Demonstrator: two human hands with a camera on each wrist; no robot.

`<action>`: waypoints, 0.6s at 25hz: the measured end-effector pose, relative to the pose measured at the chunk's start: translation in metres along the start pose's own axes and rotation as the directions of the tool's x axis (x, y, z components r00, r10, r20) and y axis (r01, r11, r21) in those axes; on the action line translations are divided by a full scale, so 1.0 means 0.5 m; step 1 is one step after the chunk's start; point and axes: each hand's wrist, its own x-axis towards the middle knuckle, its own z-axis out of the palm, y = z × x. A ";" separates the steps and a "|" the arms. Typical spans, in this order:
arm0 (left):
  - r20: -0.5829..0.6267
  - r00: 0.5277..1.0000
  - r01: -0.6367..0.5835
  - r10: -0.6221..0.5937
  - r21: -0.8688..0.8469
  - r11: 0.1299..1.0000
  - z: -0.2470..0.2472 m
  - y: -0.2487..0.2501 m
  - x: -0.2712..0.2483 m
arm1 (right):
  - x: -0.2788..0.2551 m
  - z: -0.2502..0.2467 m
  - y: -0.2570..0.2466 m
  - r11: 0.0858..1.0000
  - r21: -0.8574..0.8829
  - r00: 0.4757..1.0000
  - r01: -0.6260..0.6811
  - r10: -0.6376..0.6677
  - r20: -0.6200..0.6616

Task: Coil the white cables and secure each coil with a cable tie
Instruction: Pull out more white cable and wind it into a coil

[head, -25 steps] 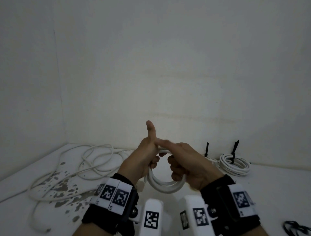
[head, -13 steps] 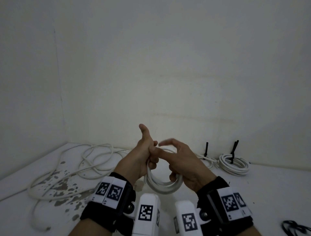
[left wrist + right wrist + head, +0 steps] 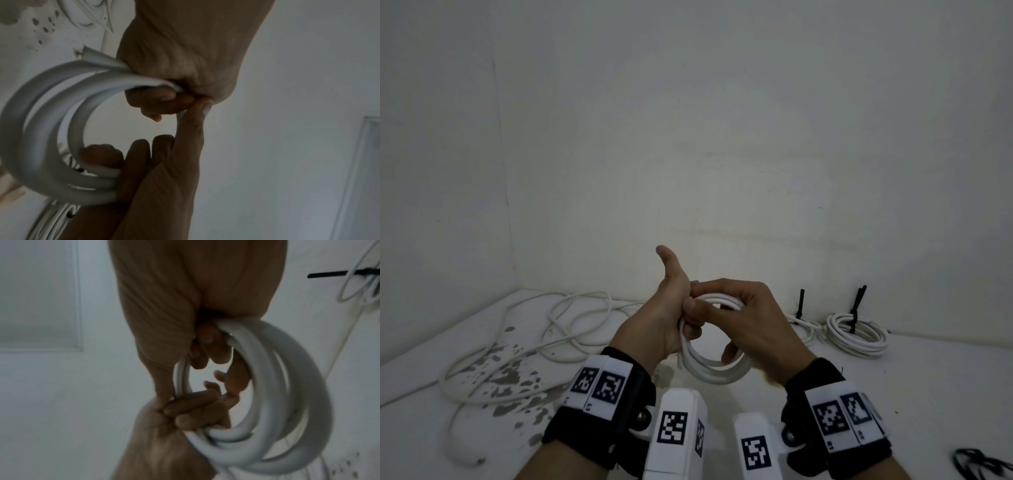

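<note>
A white cable coil (image 3: 714,371) of several loops hangs above the table between both hands. My left hand (image 3: 688,329) grips the coil's left side with curled fingers, thumb sticking up. My right hand (image 3: 726,310) reaches over the coil's top, thumb and forefinger meeting the left fingers, the other fingers hooked through the ring. In the left wrist view the left hand (image 3: 160,104) clamps the coil (image 3: 39,129), with a cut cable end poking out above. In the right wrist view the right hand (image 3: 209,352) curls round the coil (image 3: 287,386).
A long loose white cable (image 3: 517,346) sprawls over the stained left part of the table. At the back right lie two tied coils (image 3: 858,337), black cable ties (image 3: 856,305) sticking up. More black ties (image 3: 983,466) lie at the near right. Walls close the back and left.
My right hand has turned over the top of the coil and closed on it beside the left fingers. The left hand keeps its grip, thumb still raised.
</note>
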 end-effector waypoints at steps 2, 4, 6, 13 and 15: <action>0.054 0.999 0.008 -0.005 -0.052 0.999 -0.004 -0.003 0.001 | 0.004 0.002 0.006 1.000 0.026 0.999 0.002 -0.001 -0.035; 0.075 0.997 0.007 0.000 -0.093 0.996 -0.006 -0.005 0.003 | 0.006 -0.001 0.009 0.998 0.065 0.999 0.001 0.002 -0.049; 0.073 0.997 -0.012 0.022 -0.136 0.991 -0.006 -0.005 0.008 | 0.006 -0.006 0.010 0.995 0.096 0.997 -0.019 0.026 -0.072; 0.276 0.957 -0.017 0.086 -0.242 0.970 -0.026 0.004 -0.009 | 0.014 -0.008 0.019 0.915 0.362 0.929 -0.177 0.277 -0.246; 0.309 0.944 -0.130 0.115 0.028 0.991 -0.022 -0.002 -0.011 | 0.020 -0.009 0.021 0.883 0.440 0.906 -0.161 0.310 -0.290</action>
